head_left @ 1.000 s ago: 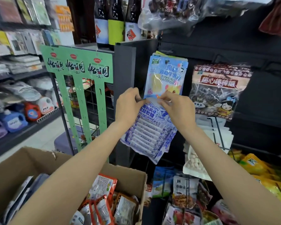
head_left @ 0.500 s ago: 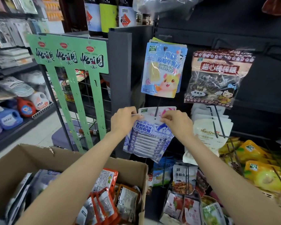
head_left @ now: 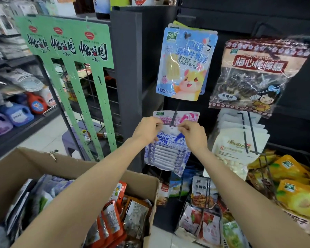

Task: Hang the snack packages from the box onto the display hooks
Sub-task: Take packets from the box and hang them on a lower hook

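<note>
A blue-and-white candy package hangs in front of me, its top edge level with the tip of a black display hook. My left hand pinches the package's top left corner. My right hand pinches its top right corner. A pink-and-white package hangs on that hook behind it. Whether the hook passes through the held package's hole is hidden by my fingers. The cardboard box at lower left holds several snack packages.
Above hang a blue hamster package and a plum lollipop bag. White bags hang at right, yellow packs below them. A green strip display stands left, with detergent bottles on shelves. A purple stool sits on the floor.
Both hands have lowered the blue-and-white package from in front of the hamster package down to the hook below it. The camera view has tilted down.
</note>
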`<action>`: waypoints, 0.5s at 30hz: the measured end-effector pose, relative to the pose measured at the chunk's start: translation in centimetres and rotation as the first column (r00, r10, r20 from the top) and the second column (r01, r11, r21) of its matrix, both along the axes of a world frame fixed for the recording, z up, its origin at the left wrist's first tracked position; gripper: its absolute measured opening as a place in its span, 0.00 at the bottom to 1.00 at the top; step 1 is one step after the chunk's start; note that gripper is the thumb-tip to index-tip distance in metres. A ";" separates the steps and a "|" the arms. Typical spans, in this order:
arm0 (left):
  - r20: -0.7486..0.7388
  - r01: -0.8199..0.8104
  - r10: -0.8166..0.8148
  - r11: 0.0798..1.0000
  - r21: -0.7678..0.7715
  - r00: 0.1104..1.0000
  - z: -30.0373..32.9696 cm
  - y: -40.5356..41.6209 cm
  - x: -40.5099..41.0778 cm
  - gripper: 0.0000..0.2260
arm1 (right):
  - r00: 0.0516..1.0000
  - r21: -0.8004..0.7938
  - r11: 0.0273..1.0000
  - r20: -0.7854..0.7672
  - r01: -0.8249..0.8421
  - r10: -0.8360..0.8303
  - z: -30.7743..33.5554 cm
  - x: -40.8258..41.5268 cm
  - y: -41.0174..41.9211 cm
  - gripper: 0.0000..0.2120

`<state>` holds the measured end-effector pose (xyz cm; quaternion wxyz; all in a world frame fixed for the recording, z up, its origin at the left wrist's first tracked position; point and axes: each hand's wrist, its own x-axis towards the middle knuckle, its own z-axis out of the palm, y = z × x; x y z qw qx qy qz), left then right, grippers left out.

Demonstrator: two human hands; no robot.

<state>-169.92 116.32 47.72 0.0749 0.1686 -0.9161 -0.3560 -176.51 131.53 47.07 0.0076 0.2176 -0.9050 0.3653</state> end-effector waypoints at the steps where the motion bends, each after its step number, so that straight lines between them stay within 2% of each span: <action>1: -0.002 0.027 -0.027 1.000 -0.006 1.000 -0.1 0.0 -0.2 0.09 | 1.000 -0.008 1.000 -0.005 -0.005 0.005 -0.2 -0.1 -0.1 0.06; 4: -0.040 0.009 -0.009 1.000 0.010 0.999 -0.3 -0.3 -1.0 0.06 | 1.000 -0.041 0.999 -0.026 0.011 -0.013 -0.4 -0.4 -0.7 0.07; 11: -0.113 -0.018 0.017 1.000 -0.006 0.993 -1.0 0.2 -2.2 0.08 | 0.992 -0.048 0.999 -0.123 0.006 -0.012 -0.7 -1.0 -0.2 0.08; 15: -0.118 -0.043 0.042 0.999 -0.009 0.992 -1.7 0.0 -3.0 0.09 | 0.990 0.006 1.000 -0.143 0.000 0.001 -1.3 -1.9 -0.3 0.08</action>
